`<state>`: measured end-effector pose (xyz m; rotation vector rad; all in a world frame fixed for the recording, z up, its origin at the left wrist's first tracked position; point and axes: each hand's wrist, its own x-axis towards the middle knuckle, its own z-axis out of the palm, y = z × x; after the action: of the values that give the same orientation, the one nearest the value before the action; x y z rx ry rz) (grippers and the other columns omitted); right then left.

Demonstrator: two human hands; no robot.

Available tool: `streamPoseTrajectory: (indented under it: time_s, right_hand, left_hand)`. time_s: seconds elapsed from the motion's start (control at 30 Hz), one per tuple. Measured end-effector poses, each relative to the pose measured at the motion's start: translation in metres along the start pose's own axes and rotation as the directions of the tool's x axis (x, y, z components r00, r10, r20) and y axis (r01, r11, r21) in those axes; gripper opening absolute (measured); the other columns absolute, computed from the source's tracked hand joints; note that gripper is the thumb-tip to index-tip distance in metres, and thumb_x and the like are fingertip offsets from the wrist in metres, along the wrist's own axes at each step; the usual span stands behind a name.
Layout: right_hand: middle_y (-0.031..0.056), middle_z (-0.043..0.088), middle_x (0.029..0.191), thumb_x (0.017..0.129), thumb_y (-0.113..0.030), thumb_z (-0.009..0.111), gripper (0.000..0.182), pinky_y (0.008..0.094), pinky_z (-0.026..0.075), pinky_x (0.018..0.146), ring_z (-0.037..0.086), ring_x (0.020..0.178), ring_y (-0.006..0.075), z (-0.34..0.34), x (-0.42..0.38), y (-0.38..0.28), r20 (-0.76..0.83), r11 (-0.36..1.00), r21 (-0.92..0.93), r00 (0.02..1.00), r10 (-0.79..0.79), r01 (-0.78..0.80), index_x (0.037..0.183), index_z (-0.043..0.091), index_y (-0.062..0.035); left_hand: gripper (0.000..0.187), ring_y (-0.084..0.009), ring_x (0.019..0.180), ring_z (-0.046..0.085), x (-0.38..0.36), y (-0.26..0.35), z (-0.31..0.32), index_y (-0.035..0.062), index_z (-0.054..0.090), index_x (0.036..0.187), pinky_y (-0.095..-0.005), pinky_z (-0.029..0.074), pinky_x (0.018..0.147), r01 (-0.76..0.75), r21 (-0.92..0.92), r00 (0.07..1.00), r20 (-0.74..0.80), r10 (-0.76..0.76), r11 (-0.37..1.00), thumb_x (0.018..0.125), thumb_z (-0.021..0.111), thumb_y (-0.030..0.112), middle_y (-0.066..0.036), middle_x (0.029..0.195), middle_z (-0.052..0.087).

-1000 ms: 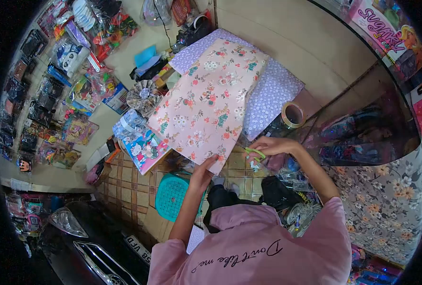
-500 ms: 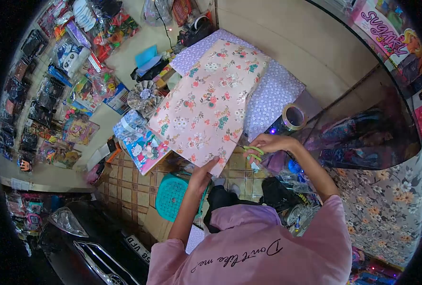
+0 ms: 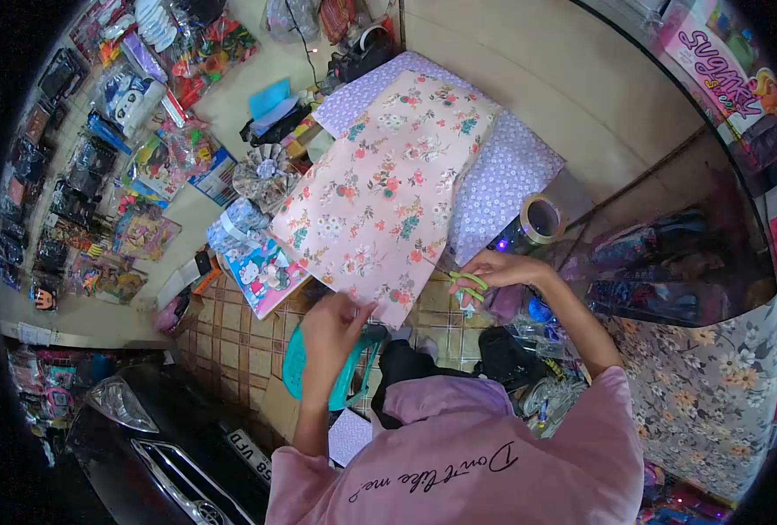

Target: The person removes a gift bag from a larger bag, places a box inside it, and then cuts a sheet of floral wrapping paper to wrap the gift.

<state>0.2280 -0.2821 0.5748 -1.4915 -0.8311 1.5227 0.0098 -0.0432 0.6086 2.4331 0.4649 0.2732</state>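
Observation:
A sheet of pink floral wrapping paper (image 3: 388, 188) lies over lilac flower-patterned paper (image 3: 502, 179). My left hand (image 3: 329, 332) is at the sheet's near edge, fingers closed on the paper there; part of the grip is hidden. In my right hand (image 3: 502, 269) are scissors with green handles (image 3: 468, 281), their blades pointing at the right edge of the pink sheet, close to its near corner. Whether the blades touch the paper is hard to make out. A roll of tape (image 3: 543, 219) sits just beyond my right hand.
Left of the paper are a Hello Kitty item (image 3: 264, 278) and a ruffled fabric piece (image 3: 266, 178). A green plastic stool (image 3: 294, 367) stands below on the tiled floor, near a black car (image 3: 156, 429). Dark glass (image 3: 668, 236) borders the right; packaged goods (image 3: 82, 184) hang left.
My left hand has shifted left along the near edge of the pink paper, away from its corner. My right hand with the scissors has stayed almost in place.

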Motion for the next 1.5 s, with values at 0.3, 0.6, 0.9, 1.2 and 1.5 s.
streamPoseTrajectory:
  time_s: [0.3,0.6,0.9,1.2,1.5]
  right_hand:
    - [0.0130,0.067,0.079,0.087,-0.043,0.057,0.053,0.0266,0.051,0.061,0.063,0.067,0.0150,0.002,-0.002,-0.014,-0.013,1.000,-0.009,1.000,0.002,-0.003,0.106,0.059,0.0063]
    - [0.0101,0.065,0.075,0.086,-0.039,0.059,0.045,0.0247,0.050,0.059,0.062,0.065,0.0123,-0.003,-0.004,-0.012,-0.034,1.000,0.003,0.999,-0.029,0.030,0.104,0.062,0.0022]
    - [0.0066,0.063,0.070,0.084,-0.038,0.063,0.043,0.0221,0.047,0.056,0.059,0.061,0.0109,0.000,-0.003,-0.009,-0.083,0.999,0.035,0.996,0.018,-0.016,0.101,0.063,0.0013]
    - [0.0054,0.062,0.071,0.085,-0.041,0.060,0.046,0.0227,0.047,0.057,0.059,0.062,0.0107,0.002,-0.003,-0.002,-0.089,0.993,0.109,0.996,-0.026,0.036,0.103,0.063,0.0009]
    - [0.0045,0.062,0.071,0.085,-0.043,0.058,0.049,0.0233,0.047,0.059,0.059,0.063,0.0107,-0.001,-0.002,-0.001,-0.085,0.999,0.036,0.996,0.028,-0.025,0.106,0.062,0.0009]
  left_hand:
    - [0.028,-0.0274,0.081,0.053,0.031,0.049,0.053,0.0044,0.056,0.089,-0.0381,0.043,0.065,-0.431,0.133,0.899,-0.022,0.437,0.893,0.069,0.069,0.017,-0.010,0.085,0.054]
    - [0.019,-0.0236,0.069,0.054,0.033,0.037,0.064,0.0042,0.064,0.088,-0.0362,0.044,0.061,-0.513,0.140,0.847,-0.075,0.526,0.847,0.070,0.067,0.008,-0.006,0.073,0.055]
    - [0.023,-0.0192,0.068,0.053,0.036,0.029,0.067,0.0057,0.064,0.089,-0.0333,0.041,0.060,-0.609,0.223,0.777,-0.027,0.629,0.761,0.067,0.067,0.008,-0.003,0.071,0.053]
    - [0.023,-0.0186,0.067,0.053,0.037,0.028,0.068,0.0055,0.064,0.089,-0.0324,0.040,0.060,-0.614,0.220,0.775,-0.010,0.631,0.758,0.067,0.067,0.008,-0.003,0.070,0.053]
    - [0.021,-0.0186,0.067,0.053,0.038,0.028,0.068,0.0066,0.064,0.088,-0.0328,0.039,0.060,-0.606,0.215,0.781,-0.024,0.625,0.766,0.067,0.067,0.008,-0.002,0.070,0.053]
